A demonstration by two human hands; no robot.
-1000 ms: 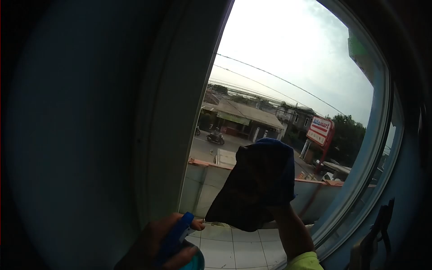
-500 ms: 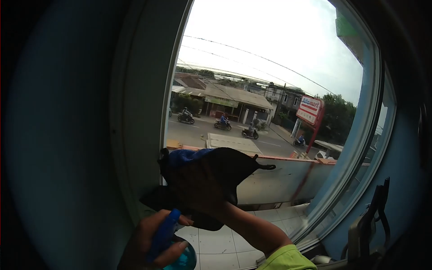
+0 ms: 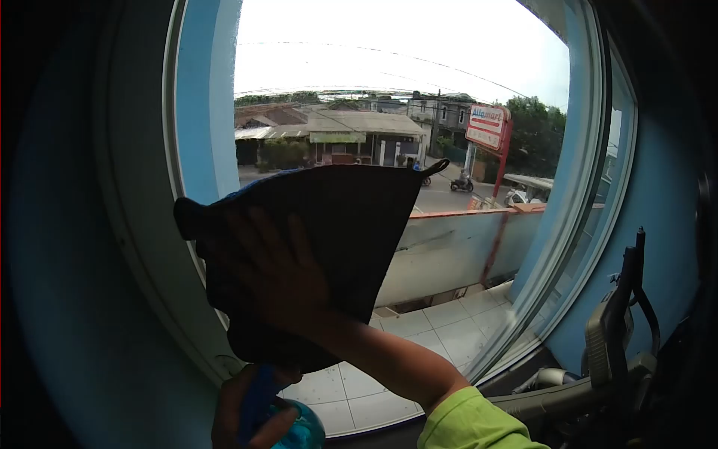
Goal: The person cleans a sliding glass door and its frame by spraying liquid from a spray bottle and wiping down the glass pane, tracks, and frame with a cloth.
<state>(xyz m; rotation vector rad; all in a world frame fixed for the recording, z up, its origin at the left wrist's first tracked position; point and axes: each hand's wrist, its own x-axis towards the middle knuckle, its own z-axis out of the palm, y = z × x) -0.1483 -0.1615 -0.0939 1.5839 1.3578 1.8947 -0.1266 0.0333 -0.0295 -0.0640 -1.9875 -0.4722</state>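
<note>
The left hand [image 3: 226, 408] is wrapped around a spray bottle [image 3: 303, 430] at its blue trigger head, the teal body showing beside the fingers. The right hand [image 3: 280, 277] lies open on a black cloth [image 3: 351, 224], fingers spread over its surface rather than pinching it. The cloth is held up at the left part of the window, a small loop sticking out from its upper right corner and a strip of blue along its top edge. It hides much of the view there, and its lower edge hangs just above the spray bottle. A lime sleeve [image 3: 475, 423] covers the right upper arm. To the right, grey and black equipment [image 3: 606, 337] stands close by the window frame [image 3: 594, 187], near the sleeve. Beyond the glass are a tiled floor [image 3: 404, 325], a low wall [image 3: 449, 247], a red and white sign [image 3: 486, 127], a motorcycle [image 3: 461, 182] and a roofed building [image 3: 366, 123].
</note>
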